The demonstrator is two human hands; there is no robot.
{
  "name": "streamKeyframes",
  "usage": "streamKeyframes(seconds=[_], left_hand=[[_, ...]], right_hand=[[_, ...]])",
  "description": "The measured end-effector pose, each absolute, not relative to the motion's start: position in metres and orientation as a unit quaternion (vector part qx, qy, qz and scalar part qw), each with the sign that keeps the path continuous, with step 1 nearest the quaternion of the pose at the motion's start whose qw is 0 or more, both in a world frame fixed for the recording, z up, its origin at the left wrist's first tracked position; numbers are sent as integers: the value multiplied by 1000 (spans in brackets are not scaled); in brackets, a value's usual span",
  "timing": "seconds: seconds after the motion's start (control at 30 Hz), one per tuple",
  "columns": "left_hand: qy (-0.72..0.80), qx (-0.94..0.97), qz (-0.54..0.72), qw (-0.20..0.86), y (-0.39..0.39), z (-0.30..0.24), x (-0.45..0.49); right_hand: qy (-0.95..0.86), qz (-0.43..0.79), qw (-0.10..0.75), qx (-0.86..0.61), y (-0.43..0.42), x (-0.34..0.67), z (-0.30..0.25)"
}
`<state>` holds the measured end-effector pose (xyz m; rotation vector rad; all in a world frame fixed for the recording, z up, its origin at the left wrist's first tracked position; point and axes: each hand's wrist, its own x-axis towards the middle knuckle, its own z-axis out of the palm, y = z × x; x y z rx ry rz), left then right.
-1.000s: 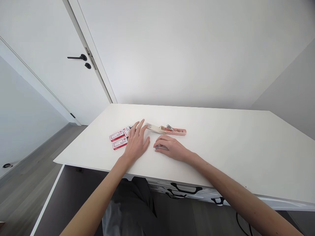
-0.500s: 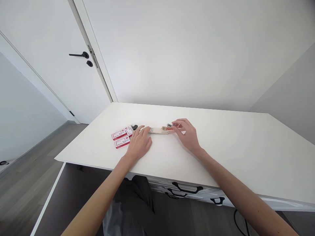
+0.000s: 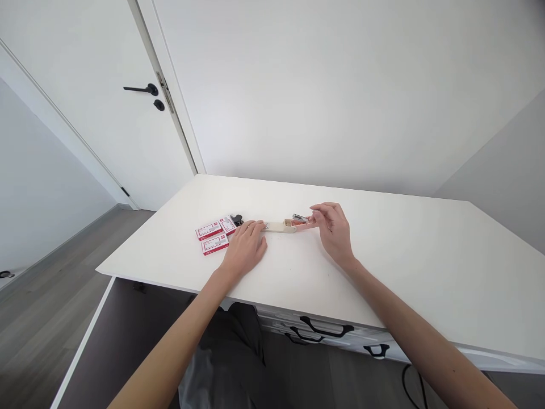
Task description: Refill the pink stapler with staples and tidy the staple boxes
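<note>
A cream and pink stapler (image 3: 279,227) lies unfolded lengthwise on the white top. My left hand (image 3: 246,241) rests over its cream left end, fingers bent down onto it. At the stapler's right, pink end is my right hand (image 3: 335,230). Its thumb and fingertips are at that end, with the index finger stretched out above. A small silver metal piece (image 3: 300,217) sits tilted over the pink part, just left of the right fingertips. Whether it is attached there I cannot tell. My fingers hide both ends of the stapler.
Several red and white small boxes (image 3: 215,243) lie left of my left hand, beside a black object (image 3: 236,219) whose kind is unclear. A white wall rises behind the cabinet top (image 3: 409,267). Black drawer handles (image 3: 327,328) are below the front edge.
My right fingers have shifted slightly right, away from the silver piece, which now shows more fully. My left hand stays on the stapler. The camera view has moved a little.
</note>
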<state>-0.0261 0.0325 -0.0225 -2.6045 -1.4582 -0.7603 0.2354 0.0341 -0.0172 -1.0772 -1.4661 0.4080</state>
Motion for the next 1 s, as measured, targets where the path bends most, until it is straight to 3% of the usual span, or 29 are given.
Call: streamKeyframes(seconds=[0.4, 1.0], left_hand=[[-469, -850, -241, 27, 32, -22, -26], [-462, -853, -242, 20, 31, -22, -25]], right_hand=[[-660, 93, 564, -487, 31, 238, -13], [-708, 75, 524, -467, 31, 239, -16]])
